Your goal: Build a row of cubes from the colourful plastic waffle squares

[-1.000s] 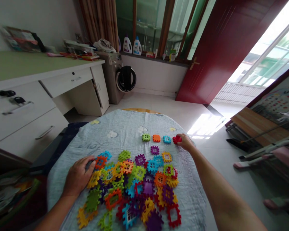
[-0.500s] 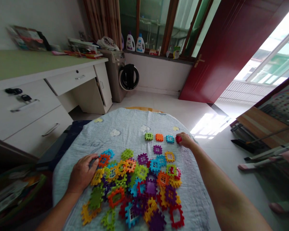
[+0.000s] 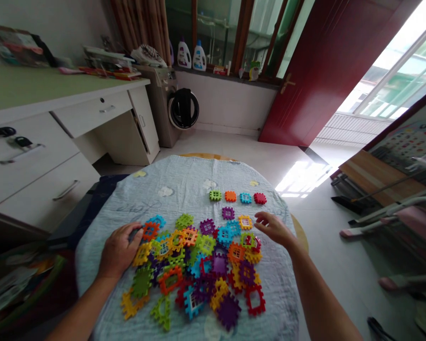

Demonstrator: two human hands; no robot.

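The right hand point(image 3: 274, 229) has drawn back, fingers parted and empty, beside a yellow tile point(image 3: 245, 222) right of centre, leaving a red tile point(image 3: 260, 198) fourth in line.

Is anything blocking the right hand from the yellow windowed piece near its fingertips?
Nothing visible does. Only a narrow strip of the cloth shows between the right hand and the yellow piece. The light blue piece lies on the yellow one's other side, away from the hand.
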